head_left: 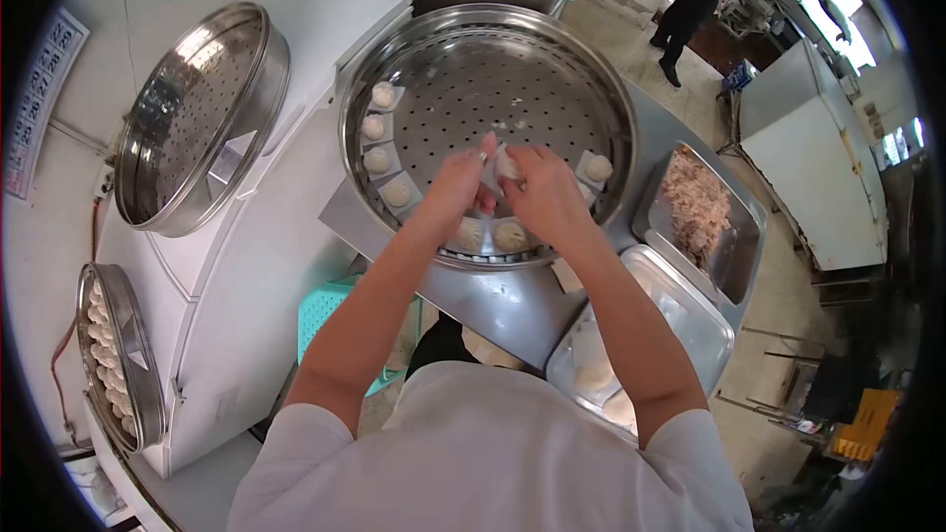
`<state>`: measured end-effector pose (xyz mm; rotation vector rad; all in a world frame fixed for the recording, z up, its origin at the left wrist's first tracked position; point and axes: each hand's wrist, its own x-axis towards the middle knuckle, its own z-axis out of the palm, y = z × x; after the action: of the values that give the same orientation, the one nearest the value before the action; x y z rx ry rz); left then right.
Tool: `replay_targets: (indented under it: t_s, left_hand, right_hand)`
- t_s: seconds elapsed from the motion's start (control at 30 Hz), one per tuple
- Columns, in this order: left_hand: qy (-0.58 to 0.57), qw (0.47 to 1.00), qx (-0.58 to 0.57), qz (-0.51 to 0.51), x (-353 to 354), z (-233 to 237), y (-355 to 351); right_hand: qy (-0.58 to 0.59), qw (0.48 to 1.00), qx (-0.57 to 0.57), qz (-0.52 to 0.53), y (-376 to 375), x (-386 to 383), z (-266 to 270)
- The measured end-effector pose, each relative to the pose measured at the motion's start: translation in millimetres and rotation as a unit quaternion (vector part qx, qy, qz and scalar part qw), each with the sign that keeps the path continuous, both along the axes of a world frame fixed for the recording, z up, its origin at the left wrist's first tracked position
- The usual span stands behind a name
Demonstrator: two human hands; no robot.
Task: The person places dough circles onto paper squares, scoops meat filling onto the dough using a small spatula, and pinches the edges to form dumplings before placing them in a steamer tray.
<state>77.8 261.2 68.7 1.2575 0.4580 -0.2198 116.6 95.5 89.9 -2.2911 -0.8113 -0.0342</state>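
Note:
A large round steel steamer tray (473, 89) with a perforated base lies in front of me. White buns, such as one bun (375, 160), sit on paper squares along its left, near and right edges. Over the near half of the tray, my right hand (542, 182) is closed round a white bun (507, 164). Beside it my left hand (463, 182) has its fingers bent together at a white paper square (490, 177), partly hidden between the hands.
A pan of minced filling (696, 205) and a metal tray with dough (641, 261) are on the right. An empty steamer (236, 148) leans at the left, above a steamer full of buns (148, 374). A person (687, 0) stands at the back right.

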Motion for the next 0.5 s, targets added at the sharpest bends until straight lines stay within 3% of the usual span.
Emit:
replay_targets:
  t_s: [0.13,0.3,0.5]
  left_hand:
    - [0.024,0.999,0.046,-0.009,32,-24,63]
    - [-0.01,0.986,0.165,0.036,11,-26,114]
    - [-0.07,0.983,0.132,0.104,-32,-36,129]
  right_hand:
    - [0.007,0.999,-0.052,-0.013,64,33,-31]
    - [0.054,0.988,-0.145,-0.022,87,48,-93]
    - [0.087,0.989,-0.119,-0.004,73,43,-68]
